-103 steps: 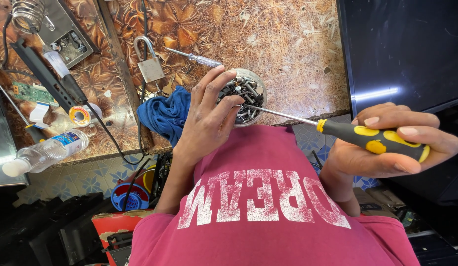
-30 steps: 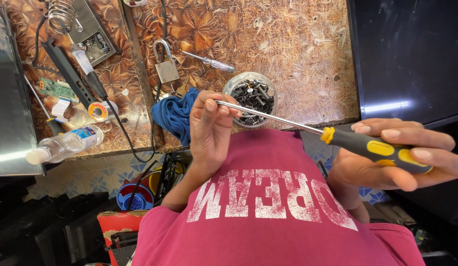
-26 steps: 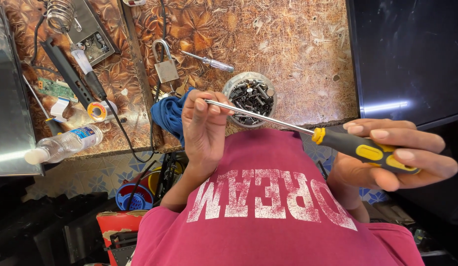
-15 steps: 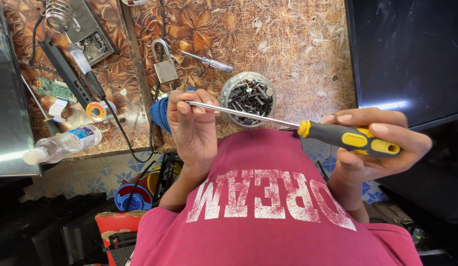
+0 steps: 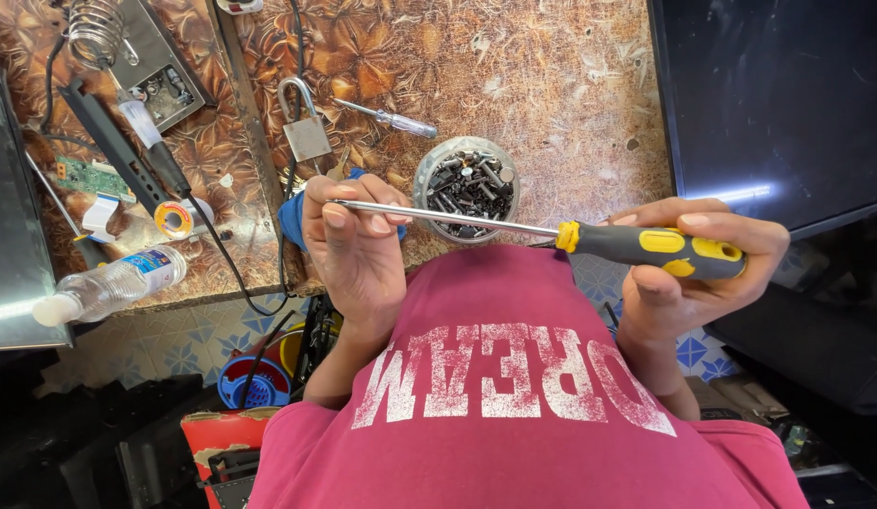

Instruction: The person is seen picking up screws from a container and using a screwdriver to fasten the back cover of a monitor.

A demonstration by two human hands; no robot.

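My right hand [image 5: 688,283] grips the black and yellow handle of a long screwdriver [image 5: 646,245], held level above my chest in a pink shirt. My left hand [image 5: 354,250] pinches the far end of its thin metal shaft [image 5: 457,218] between thumb and fingertips; whether a screw sits at the tip is hidden. Just behind the shaft, a round clear bowl [image 5: 421,193] full of dark screws stands at the brown patterned table's front edge [image 5: 570,203].
A padlock [image 5: 306,135], a small clear-handled screwdriver [image 5: 389,118], a blue cloth [image 5: 289,215], a tape roll [image 5: 174,219], a green circuit board [image 5: 90,177] and a plastic bottle [image 5: 113,285] lie on the left. A dark screen [image 5: 769,104] stands at the right.
My left hand has left the screw bowl and moved left to the shaft's tip. The screwdriver has shifted left and levelled, with my right hand following.
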